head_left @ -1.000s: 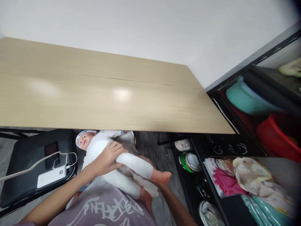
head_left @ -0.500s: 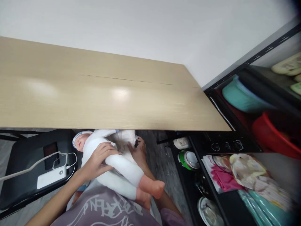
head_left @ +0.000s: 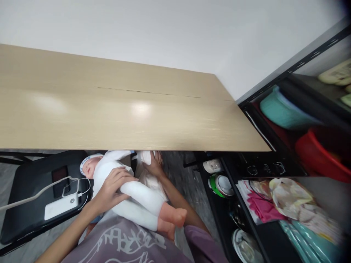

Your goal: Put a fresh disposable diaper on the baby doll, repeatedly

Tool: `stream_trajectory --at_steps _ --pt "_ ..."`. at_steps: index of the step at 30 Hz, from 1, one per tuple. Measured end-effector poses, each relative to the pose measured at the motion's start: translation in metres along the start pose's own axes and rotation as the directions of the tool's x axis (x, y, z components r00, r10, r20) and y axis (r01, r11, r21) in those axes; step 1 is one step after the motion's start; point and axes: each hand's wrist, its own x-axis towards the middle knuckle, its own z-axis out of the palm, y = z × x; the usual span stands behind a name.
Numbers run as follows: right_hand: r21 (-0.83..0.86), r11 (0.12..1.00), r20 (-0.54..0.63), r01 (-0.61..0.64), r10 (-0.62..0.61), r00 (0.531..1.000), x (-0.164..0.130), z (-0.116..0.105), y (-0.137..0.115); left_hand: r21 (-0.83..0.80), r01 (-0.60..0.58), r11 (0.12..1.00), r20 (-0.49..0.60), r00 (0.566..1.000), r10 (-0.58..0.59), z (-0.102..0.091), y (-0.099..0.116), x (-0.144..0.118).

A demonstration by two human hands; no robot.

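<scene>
Left fingers (head_left: 128, 178) rest on a white-clad, barefoot doll (head_left: 142, 194).

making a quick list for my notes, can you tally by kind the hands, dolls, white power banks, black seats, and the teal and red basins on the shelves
Hands: 2 (left hand, right hand)
Doll: 1
White power bank: 1
Black seat: 1
Teal basin: 1
Red basin: 1
Total: 7
</scene>
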Motion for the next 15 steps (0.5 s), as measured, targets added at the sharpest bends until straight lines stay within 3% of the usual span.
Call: stream_trajectory --at_steps 4,7,9,12,15 --pt "0.147 0.983 0.048 0.114 -0.122 0.991 0.007 -0.013 0.014 0.003 0.012 1.0 0.006 1.0 -0.012 0.001 0.002 0.002" --pt "0.261 0.949 -0.029 0.178 -0.177 0.984 0.001 -0.016 0.02 0.002 -0.006 1.0 -0.003 1.0 0.006 0.001 0.004 0.005" --pt "0.395 0.911 -0.089 0.12 -0.092 0.992 -0.006 -0.015 0.025 0.006 -0.017 1.0 -0.008 1.0 0.017 0.001 0.005 0.006" --pt "0.573 0.819 -0.071 -0.036 0.093 0.993 -0.017 -0.013 0.037 0.02 -0.02 1.0 0.0 1.0 0.02 0.0 0.005 0.007" --pt "0.6 0.792 -0.027 -0.109 0.156 0.987 -0.028 -0.019 0.052 0.041 -0.006 0.999 0.049 0.999 0.004 -0.001 0.007 0.009"
